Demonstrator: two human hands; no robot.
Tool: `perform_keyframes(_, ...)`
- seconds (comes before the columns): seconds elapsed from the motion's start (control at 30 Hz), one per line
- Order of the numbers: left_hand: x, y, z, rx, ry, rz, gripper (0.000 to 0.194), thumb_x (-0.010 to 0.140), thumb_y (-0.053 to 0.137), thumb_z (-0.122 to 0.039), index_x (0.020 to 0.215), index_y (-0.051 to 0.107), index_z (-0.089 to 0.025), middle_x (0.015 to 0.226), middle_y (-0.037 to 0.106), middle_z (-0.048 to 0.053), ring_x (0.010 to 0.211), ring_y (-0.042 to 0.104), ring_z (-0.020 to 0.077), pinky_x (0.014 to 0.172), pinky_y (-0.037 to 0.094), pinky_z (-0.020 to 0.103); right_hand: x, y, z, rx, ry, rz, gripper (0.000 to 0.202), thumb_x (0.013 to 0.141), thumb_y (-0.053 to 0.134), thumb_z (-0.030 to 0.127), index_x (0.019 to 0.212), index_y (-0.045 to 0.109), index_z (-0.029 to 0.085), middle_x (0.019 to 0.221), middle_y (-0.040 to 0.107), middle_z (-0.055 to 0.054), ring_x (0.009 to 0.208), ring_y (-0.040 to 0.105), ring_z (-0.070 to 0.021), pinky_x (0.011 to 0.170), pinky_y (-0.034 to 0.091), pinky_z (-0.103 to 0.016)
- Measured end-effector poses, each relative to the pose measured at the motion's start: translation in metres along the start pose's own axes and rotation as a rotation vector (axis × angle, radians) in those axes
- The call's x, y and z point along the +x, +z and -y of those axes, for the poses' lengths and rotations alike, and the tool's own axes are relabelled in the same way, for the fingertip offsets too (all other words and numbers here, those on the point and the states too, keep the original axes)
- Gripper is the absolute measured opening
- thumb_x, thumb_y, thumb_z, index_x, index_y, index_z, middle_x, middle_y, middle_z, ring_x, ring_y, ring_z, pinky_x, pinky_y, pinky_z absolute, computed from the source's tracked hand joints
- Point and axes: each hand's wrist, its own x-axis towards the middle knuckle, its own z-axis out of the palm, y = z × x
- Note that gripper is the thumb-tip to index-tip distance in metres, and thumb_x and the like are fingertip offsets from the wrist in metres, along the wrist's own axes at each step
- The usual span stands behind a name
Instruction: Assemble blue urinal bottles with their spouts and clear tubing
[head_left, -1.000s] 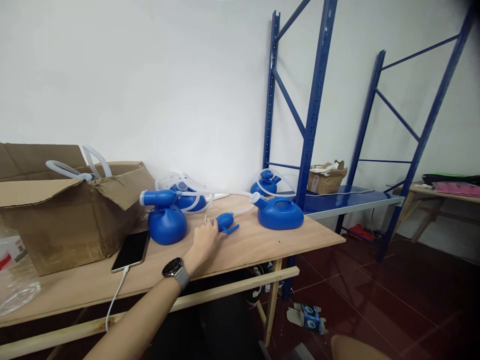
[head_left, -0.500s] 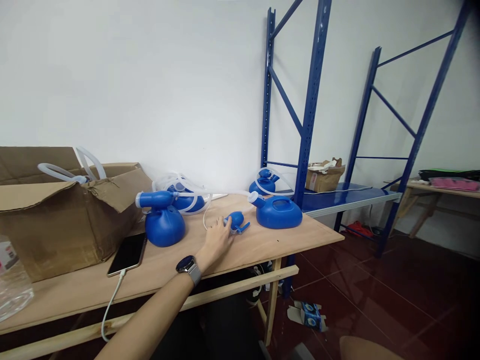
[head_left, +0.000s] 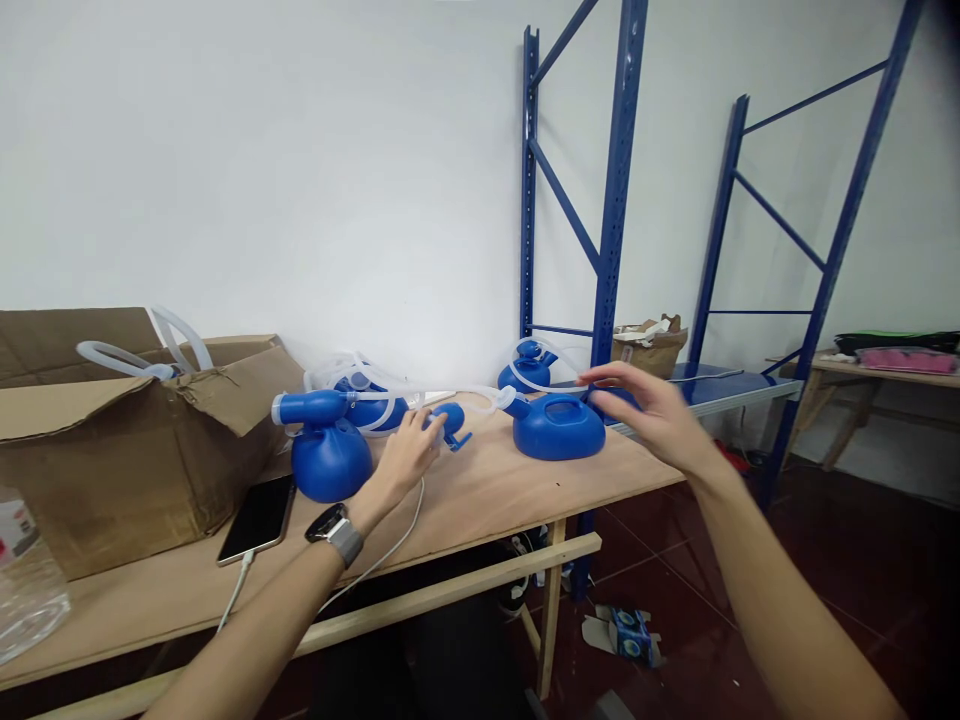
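My left hand (head_left: pixel 409 452), with a watch on the wrist, is closed on a small blue bulb-shaped piece (head_left: pixel 450 418) that has a clear part and a blue tab. The fingers partly hide it. On the right, my right hand (head_left: pixel 656 412) is raised with fingers apart, beside a blue plastic urinal bottle (head_left: pixel 559 432) with a handle, and holds nothing. A clear hose (head_left: pixel 480 397) runs near this bottle's spout. Left of my left hand stands a second blue urinal bottle (head_left: pixel 330 460) with a wide tubular mouth.
An open cardboard box (head_left: pixel 127 480) with hoses stands at left, near a phone (head_left: pixel 259 515) on a white cable. Farther back are coiled hoses and another blue bottle (head_left: pixel 525 368). Blue rack posts (head_left: pixel 616 200) rise behind the wooden table's (head_left: pixel 495 500) right end.
My left hand has moved left and slightly back with the blue bulb-shaped piece. My right hand has come into view from the right. A white cable now shows over the table's front edge.
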Motion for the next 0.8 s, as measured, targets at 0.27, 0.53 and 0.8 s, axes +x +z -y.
perform_keyframes(0.27, 0.013, -0.064, 0.023, 0.339, 0.309, -0.193, 0.056, 0.091, 0.041, 0.004, 0.141, 0.054, -0.018, 0.143, 0.056, 0.02, 0.134, 0.05, 0.0331, 0.089, 0.062, 0.044, 0.013, 0.051, -0.172, -0.327, 0.421, 0.336, 0.064, 0.091, 0.062, 0.059, 0.141, 0.061, 0.019, 0.153, 0.052, -0.018, 0.143, 0.047, -0.0357, 0.117, 0.04, -0.05)
perform_keyframes(0.53, 0.046, -0.09, 0.021, 0.363, 0.432, -0.443, 0.056, 0.092, 0.043, 0.004, 0.142, 0.054, -0.017, 0.147, 0.055, 0.021, 0.138, 0.049, 0.0345, 0.099, 0.06, 0.05, -0.012, 0.068, -0.146, -0.629, 0.356, 0.472, 0.058, 0.1, 0.046, 0.057, 0.152, 0.048, 0.032, 0.15, 0.054, -0.012, 0.134, 0.049, -0.0404, 0.107, 0.041, -0.061)
perform_keyframes(0.8, 0.046, -0.081, -0.017, 0.382, 0.622, -0.551, 0.051, 0.096, 0.044, -0.001, 0.145, 0.048, -0.016, 0.147, 0.057, 0.02, 0.138, 0.051, 0.0328, 0.103, 0.058, 0.051, -0.03, 0.078, -0.109, -0.694, 0.114, 0.544, 0.077, 0.1, 0.035, 0.069, 0.166, 0.023, 0.031, 0.151, 0.052, -0.016, 0.132, 0.047, -0.0421, 0.11, 0.036, -0.058)
